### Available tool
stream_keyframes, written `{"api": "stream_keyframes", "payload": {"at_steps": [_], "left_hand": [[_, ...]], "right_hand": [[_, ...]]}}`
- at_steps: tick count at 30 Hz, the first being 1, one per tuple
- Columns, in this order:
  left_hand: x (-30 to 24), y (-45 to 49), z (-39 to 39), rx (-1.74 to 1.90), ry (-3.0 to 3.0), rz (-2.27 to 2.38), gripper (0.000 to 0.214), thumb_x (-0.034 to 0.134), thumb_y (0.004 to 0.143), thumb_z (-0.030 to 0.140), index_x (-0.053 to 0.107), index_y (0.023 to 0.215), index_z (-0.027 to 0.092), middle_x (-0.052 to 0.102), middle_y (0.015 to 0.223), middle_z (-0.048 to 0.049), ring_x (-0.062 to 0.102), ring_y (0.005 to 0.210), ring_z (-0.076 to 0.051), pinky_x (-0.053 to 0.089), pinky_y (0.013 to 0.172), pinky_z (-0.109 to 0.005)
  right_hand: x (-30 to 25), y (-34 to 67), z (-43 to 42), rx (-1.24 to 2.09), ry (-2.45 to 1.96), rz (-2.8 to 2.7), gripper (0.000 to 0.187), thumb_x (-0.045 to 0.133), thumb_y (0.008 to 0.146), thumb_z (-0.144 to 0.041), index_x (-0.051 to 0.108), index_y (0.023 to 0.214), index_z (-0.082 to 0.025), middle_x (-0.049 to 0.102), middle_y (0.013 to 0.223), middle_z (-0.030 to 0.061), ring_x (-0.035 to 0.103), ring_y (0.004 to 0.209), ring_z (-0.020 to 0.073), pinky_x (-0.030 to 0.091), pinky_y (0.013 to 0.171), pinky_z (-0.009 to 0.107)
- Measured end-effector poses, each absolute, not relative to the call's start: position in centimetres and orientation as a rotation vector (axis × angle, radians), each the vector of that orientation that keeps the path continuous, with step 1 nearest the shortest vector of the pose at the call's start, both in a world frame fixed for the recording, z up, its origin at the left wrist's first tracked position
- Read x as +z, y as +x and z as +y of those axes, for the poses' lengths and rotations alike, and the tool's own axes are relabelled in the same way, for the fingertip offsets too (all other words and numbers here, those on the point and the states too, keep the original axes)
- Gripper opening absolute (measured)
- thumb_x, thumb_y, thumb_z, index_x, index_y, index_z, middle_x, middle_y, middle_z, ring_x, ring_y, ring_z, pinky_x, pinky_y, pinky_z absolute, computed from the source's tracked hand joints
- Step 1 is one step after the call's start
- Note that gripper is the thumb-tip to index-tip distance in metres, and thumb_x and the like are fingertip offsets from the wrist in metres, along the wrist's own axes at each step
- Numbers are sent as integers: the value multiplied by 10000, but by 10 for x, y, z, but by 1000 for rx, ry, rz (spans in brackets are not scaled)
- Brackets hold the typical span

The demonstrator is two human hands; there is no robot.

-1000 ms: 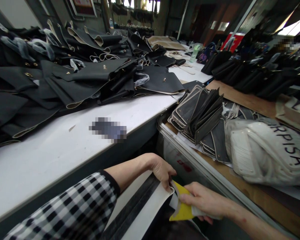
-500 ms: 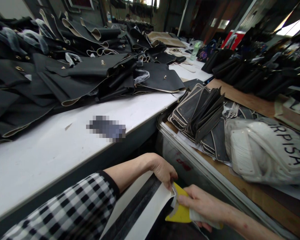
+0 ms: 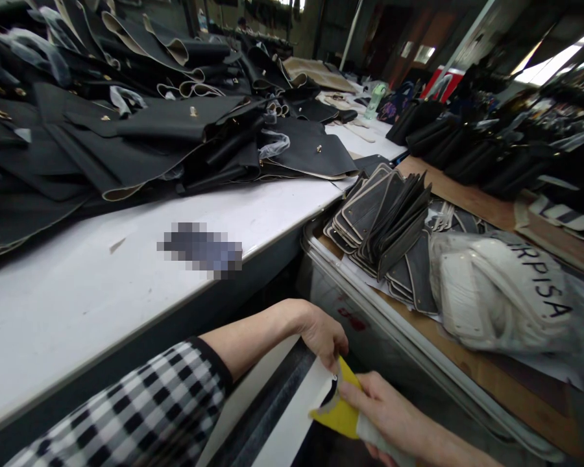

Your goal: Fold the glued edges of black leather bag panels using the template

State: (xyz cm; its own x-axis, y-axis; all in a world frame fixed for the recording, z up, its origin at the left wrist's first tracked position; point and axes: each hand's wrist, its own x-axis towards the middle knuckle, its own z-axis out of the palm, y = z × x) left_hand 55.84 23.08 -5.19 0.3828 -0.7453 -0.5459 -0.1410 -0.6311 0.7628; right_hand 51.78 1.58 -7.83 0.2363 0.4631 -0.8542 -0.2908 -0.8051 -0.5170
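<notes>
My left hand is closed on the upper end of a white panel with a wide black stripe, which slants down toward my lap. A thin yellow flat piece with a ragged greyish edge wraps against that end. My right hand pinches the yellow piece, thumb on top, just right of my left fingertips. Some pale grey material shows under the right palm. Its lower fingers are partly hidden, and the lower part of the panel runs out of view.
Black leather bag pieces are heaped on the white table, near a blurred-out dark object. To the right, a side table carries stacked dark panels and a plastic bag of white parts. A green bottle stands farther back.
My right hand and the yellow piece have shifted slightly left and down along the panel's end. The left hand keeps its grip. The camera view has turned a little.
</notes>
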Motion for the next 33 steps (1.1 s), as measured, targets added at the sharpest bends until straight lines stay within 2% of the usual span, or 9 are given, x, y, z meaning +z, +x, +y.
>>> {"api": "stream_keyframes", "payload": {"at_steps": [5, 9, 12, 15, 18, 20, 23, 28, 33], "left_hand": [[-59, 560, 233, -1199, 1979, -736, 514, 665, 687, 197, 660, 1201, 189, 732, 1044, 2, 662, 1010, -220, 499, 873, -270], [-60, 557, 238, -1190, 1960, -709, 417, 709, 682, 221, 716, 1099, 229, 744, 870, 54, 682, 911, -193, 515, 834, -259], [-55, 554, 245, -1187, 1998, -686, 439, 728, 704, 237, 700, 1141, 212, 751, 932, 35, 675, 942, -182, 505, 855, -243], [-45, 551, 249, -1195, 2065, -665, 401, 693, 783, 341, 693, 1158, 196, 739, 1053, -3, 657, 1007, -180, 489, 879, -233], [-35, 547, 247, -1200, 2182, -609, 408, 573, 863, 491, 711, 1124, 210, 734, 1066, -35, 653, 1016, -211, 496, 873, -276], [-30, 545, 243, -1196, 2287, -538, 459, 566, 848, 544, 714, 1117, 203, 728, 1078, -72, 646, 1024, -249, 499, 872, -318], [-23, 543, 236, -1217, 2385, -441, 486, 640, 787, 543, 715, 1118, 195, 721, 1098, -98, 643, 1023, -274, 506, 857, -336], [-16, 540, 228, -1268, 2372, -379, 478, 684, 765, 497, 713, 1129, 188, 721, 1113, -59, 648, 1006, -211, 506, 824, -247], [-18, 540, 216, -1304, 2378, -330, 473, 737, 704, 451, 742, 1058, 136, 732, 1063, -83, 652, 971, -235, 518, 788, -267]], "right_hand": [[-90, 509, 18, 1569, -1838, -122, 649, 409, 816, -792, 498, 889, -153, 558, 464, 11, 492, 304, 123, 342, 269, 160], [-91, 504, 28, 1575, -1803, -89, 675, 396, 796, -812, 490, 895, -152, 563, 465, 19, 483, 297, 127, 326, 266, 169], [-89, 499, 36, 1604, -1805, -36, 698, 396, 761, -841, 478, 874, -157, 559, 450, 24, 491, 303, 133, 328, 266, 169], [-87, 492, 40, 1602, -1778, 20, 701, 367, 765, -848, 463, 868, -161, 545, 428, 23, 478, 288, 133, 311, 257, 169], [-85, 482, 43, 1570, -1750, 56, 684, 322, 797, -833, 458, 856, -165, 511, 393, 9, 456, 271, 128, 277, 257, 160], [-82, 475, 45, 1560, -1743, 99, 686, 286, 810, -834, 463, 841, -172, 488, 377, -2, 464, 275, 132, 288, 268, 159], [-77, 469, 49, 1564, -1704, 155, 666, 266, 841, -813, 470, 816, -179, 467, 366, -7, 483, 285, 145, 333, 282, 171], [-64, 460, 55, 1557, -1644, 234, 585, 127, 958, -649, 448, 823, -179, 475, 362, 27, 498, 294, 167, 393, 292, 199], [-58, 451, 58, 1517, -1670, 281, 545, 59, 968, -608, 403, 872, -196, 479, 355, 30, 518, 305, 189, 447, 311, 242]]}}
